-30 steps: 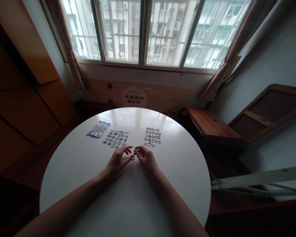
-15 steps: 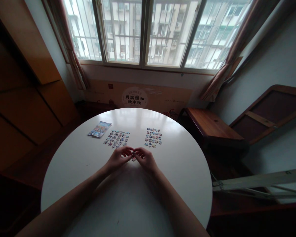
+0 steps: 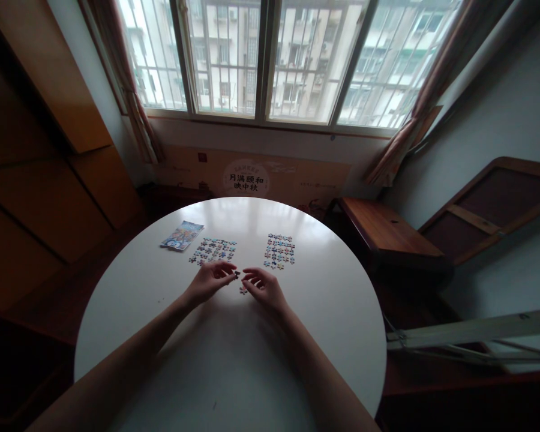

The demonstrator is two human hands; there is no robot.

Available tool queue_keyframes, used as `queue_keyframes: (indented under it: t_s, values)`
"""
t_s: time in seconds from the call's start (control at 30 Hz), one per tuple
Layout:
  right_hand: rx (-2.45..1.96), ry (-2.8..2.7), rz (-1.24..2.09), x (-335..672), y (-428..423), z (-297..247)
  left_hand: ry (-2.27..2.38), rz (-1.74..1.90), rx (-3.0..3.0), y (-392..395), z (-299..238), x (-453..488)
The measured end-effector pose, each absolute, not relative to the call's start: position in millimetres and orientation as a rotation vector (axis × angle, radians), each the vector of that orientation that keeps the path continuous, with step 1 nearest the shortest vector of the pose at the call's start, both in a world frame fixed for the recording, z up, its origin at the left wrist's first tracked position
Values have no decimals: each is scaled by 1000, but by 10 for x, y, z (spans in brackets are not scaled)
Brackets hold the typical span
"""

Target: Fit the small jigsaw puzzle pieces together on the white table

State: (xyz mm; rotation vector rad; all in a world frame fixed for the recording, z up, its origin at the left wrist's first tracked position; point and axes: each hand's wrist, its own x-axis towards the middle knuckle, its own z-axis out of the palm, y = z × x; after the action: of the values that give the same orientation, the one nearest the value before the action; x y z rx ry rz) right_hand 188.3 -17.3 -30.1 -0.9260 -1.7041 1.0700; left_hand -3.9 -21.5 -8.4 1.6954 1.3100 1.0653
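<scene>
My left hand (image 3: 207, 282) pinches a small dark puzzle piece (image 3: 236, 275) between thumb and fingertips, just above the round white table (image 3: 162, 324). My right hand (image 3: 264, 287) rests close beside it, fingers loosely curled and apart, with nothing in them. A second small puzzle piece (image 3: 243, 290) lies on the table between the two hands. Beyond the hands lie two groups of loose puzzle pieces, the left group (image 3: 212, 251) and the right group (image 3: 279, 251).
A colourful picture card (image 3: 182, 235) lies at the table's far left. A wooden side table (image 3: 382, 228) stands to the right, a wooden cabinet (image 3: 40, 150) to the left. A printed cardboard box (image 3: 247, 175) leans under the window (image 3: 270, 60).
The piece went from my right hand's fingertips to my left hand's pinch. The hands met half a second ago and have now drawn slightly apart, the left moving left.
</scene>
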Motion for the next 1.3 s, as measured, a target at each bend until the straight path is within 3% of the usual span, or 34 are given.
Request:
queue_keyframes:
  t_s: [0.27, 0.67, 0.9, 1.3]
  values:
    - [-988, -1728, 1015, 1899, -157, -310, 2114, 663, 1886, -129, 234, -764]
    - [-1009, -1747, 977, 1918, -156, -328, 2414, 197, 1681, -134, 259, -907]
    - [-1053, -1946, 686, 1987, -152, -337, 2453, 116, 1700, -163, 265, -827]
    - [-1119, -2058, 677, 1998, -182, -309, 2483, 163, 1692, -137, 235, -787]
